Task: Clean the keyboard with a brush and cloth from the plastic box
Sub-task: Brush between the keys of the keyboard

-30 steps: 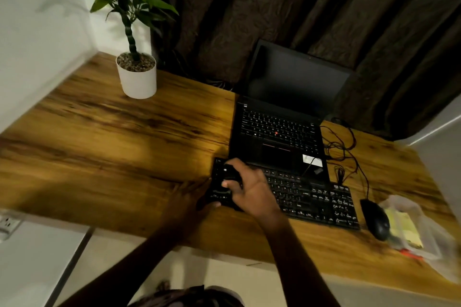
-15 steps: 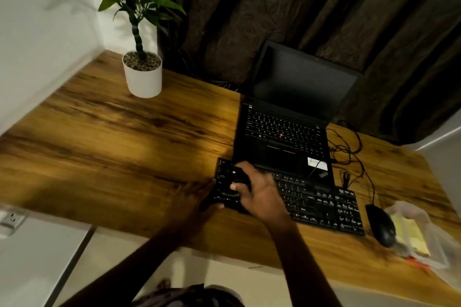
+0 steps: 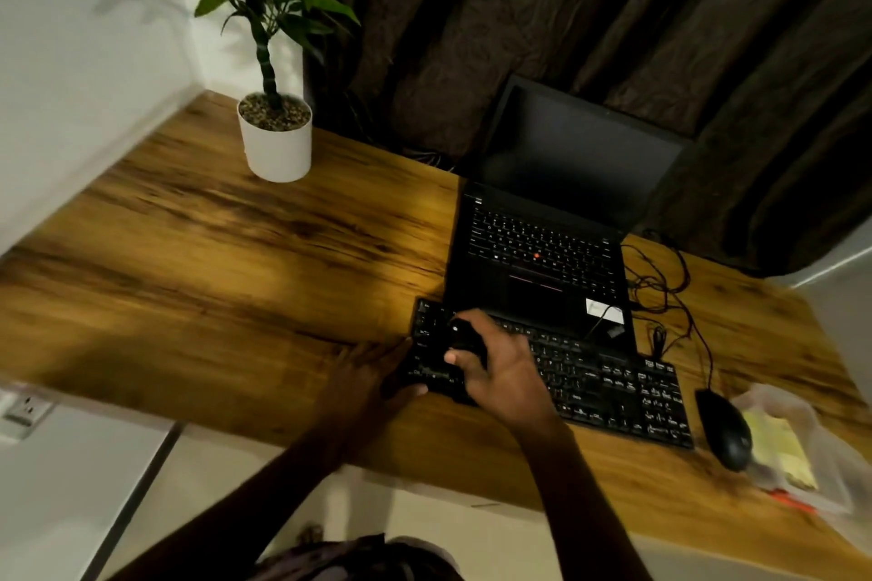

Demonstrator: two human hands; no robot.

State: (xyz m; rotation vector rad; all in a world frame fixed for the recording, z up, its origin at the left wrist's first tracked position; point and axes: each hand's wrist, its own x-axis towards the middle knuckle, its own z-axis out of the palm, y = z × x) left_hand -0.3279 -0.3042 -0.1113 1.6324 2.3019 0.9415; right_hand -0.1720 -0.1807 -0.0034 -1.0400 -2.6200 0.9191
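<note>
Both our bare arms reach forward from the bottom edge. Our left hand (image 3: 370, 375) lies palm down, fingers straight and spread, thumb against the left end of the keyboard (image 3: 613, 394). Our right hand (image 3: 502, 370) arches just beside it, wrist raised, fingers and thumb curled round a small dark brush (image 3: 465, 337).

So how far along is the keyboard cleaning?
Done: a dark tool, probably the brush, is out of the plastic box. In hand: the right hand holds it over the left end of the keyboard while the left hand rests at that edge. Left: likely the remaining keys, then wiping; the yellow cloth lies in the box.
</note>
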